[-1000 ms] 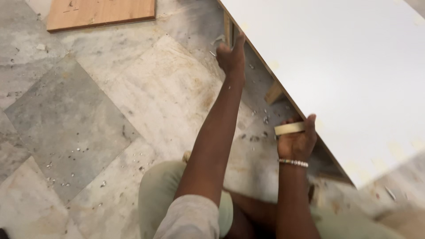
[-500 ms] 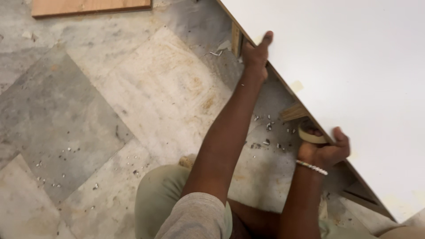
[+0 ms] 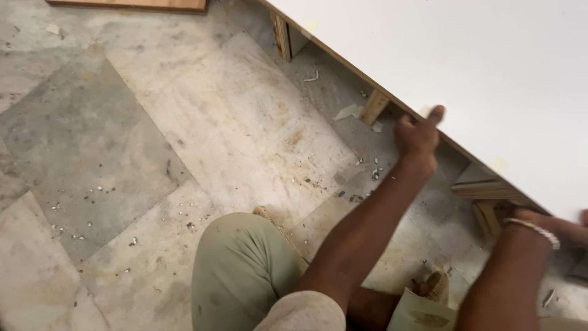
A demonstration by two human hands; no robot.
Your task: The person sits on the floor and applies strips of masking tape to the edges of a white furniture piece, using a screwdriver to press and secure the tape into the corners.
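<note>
Covering the whole lower view is a worn stone floor (image 3: 184,135) of grey and cream slabs, scattered with small chips and dust. A large white board (image 3: 478,79) runs slantwise across the upper right, raised off the floor on short wooden blocks (image 3: 373,107); another block (image 3: 282,34) stands farther up its edge, and stacked wood pieces (image 3: 487,190) sit under it lower down. A brown wooden panel (image 3: 141,5) lies at the top edge. The left hand (image 3: 418,135) rests curled against the board's edge, a fingertip on top. The right hand (image 3: 560,228), with a beaded bracelet (image 3: 531,227), reaches under the board; I cannot tell its grip. The person's knee (image 3: 239,270) in green cloth fills the foreground.
</note>
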